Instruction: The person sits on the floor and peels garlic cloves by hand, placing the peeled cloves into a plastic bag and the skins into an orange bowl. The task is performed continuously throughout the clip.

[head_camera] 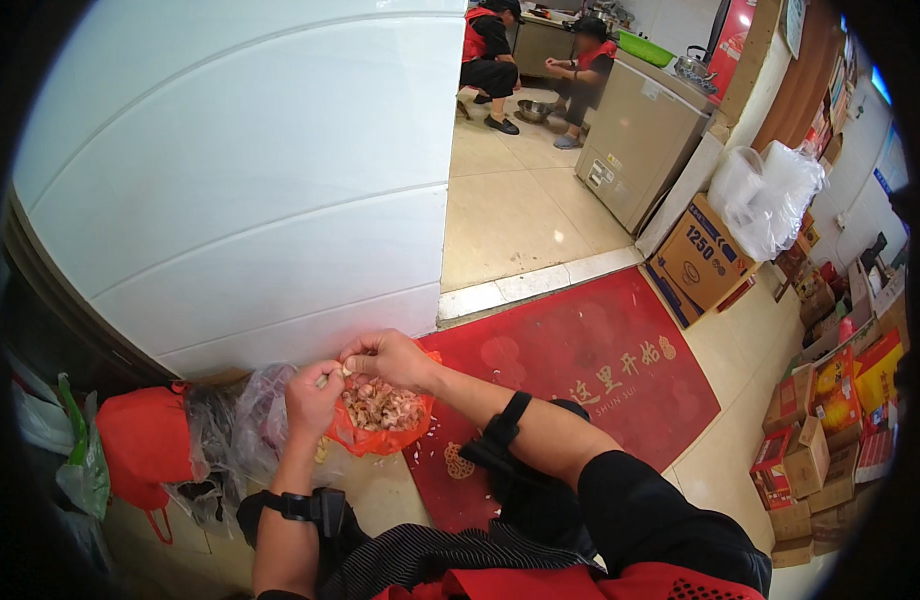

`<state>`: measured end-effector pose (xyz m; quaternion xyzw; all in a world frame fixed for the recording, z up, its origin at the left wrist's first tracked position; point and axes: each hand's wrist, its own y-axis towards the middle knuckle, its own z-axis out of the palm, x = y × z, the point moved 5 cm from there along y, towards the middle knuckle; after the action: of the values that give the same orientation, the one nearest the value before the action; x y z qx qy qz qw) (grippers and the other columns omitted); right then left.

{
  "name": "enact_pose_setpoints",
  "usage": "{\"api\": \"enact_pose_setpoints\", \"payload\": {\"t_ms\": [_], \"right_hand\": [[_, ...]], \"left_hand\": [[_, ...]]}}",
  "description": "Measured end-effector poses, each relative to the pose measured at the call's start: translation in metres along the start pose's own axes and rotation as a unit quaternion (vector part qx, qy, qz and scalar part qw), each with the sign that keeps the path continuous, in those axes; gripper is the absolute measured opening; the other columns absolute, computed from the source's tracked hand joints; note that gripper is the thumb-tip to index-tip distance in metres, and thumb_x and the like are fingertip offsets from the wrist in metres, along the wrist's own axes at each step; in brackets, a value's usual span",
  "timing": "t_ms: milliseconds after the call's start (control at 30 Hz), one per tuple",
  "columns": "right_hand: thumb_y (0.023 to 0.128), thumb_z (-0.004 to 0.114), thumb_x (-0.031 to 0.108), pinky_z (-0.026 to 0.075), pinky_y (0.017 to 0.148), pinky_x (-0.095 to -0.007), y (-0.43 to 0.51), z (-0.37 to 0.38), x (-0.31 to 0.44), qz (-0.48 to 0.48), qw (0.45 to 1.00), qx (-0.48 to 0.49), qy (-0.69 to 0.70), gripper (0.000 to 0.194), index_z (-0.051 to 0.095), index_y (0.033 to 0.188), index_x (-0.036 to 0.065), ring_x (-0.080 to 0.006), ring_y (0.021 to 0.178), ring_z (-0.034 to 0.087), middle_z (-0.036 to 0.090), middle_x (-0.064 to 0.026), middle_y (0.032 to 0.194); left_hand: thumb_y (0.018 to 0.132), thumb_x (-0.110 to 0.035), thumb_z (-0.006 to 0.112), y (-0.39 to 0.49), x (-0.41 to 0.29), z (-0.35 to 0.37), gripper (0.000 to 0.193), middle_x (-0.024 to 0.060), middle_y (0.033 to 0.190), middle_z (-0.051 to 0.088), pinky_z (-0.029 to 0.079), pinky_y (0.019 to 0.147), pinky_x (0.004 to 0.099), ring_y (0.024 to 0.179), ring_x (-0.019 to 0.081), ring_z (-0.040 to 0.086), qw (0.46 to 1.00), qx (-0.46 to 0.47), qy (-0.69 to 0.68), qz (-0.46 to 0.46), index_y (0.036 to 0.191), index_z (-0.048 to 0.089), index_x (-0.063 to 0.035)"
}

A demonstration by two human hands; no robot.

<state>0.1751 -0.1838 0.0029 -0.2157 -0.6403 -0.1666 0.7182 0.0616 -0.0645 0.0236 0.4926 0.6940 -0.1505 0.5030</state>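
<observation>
My left hand (312, 399) and my right hand (389, 361) meet above a red plastic bag (377, 443) on the floor. Pinched between the fingertips of both is a small pale garlic clove (346, 370). Another pale piece, probably also a clove, shows in the curl of my left fingers (322, 381). Inside the open bag lies a heap of garlic cloves and papery skins (385, 407). Several peeled cloves (321, 451) are partly visible below my left wrist, by a clear plastic bag (261, 409). My fingers hide part of the heap.
A red doormat (565, 405) bearing writing lies beside the bag, with skin flakes on it. White wall panels (265, 187) rise ahead. Red fabric bag (145, 431) at left; cardboard box (700, 259) and stacked cartons (805, 450) at right. Two people sit beyond the doorway near a metal bowl (535, 111).
</observation>
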Motion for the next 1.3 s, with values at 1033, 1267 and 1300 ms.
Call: {"api": "enact_pose_setpoints", "payload": {"t_ms": [1033,1267,1300], "right_hand": [[0.088,0.070,0.007,0.052,0.083,-0.0285,-0.004,0.012,0.018,-0.126,0.988,-0.070,-0.058,0.020,0.068,0.107,0.000,-0.0137,0.094,0.063,0.068,-0.0070,0.105],[0.089,0.070,0.017,0.051,0.085,-0.0303,-0.010,0.012,0.028,-0.160,0.969,-0.090,-0.167,0.021,0.071,0.102,0.000,-0.0195,0.095,0.065,0.066,-0.0145,0.115],[0.089,0.069,0.017,0.052,0.084,-0.0305,-0.010,0.012,0.028,-0.153,0.969,-0.092,-0.169,0.022,0.071,0.102,0.000,-0.0194,0.094,0.065,0.066,-0.0141,0.114]], "left_hand": [[0.090,-0.011,0.068,0.002,0.017,-0.004,0.023,0.0040,0.097,0.071,0.051,0.077,0.0251,0.088,0.0093,0.064,0.991,-0.025,-0.131,0.001,0.112,0.068,-0.0035],[0.085,-0.008,0.066,0.001,0.007,-0.007,0.024,0.0111,0.093,0.070,0.052,0.074,0.0318,0.084,0.0207,0.068,0.997,-0.044,-0.037,0.057,0.108,0.068,-0.0056],[0.084,-0.007,0.066,0.002,0.007,-0.007,0.024,0.0120,0.093,0.070,0.053,0.074,0.0329,0.084,0.0227,0.068,0.997,-0.045,-0.024,0.063,0.107,0.069,-0.0058]]}}
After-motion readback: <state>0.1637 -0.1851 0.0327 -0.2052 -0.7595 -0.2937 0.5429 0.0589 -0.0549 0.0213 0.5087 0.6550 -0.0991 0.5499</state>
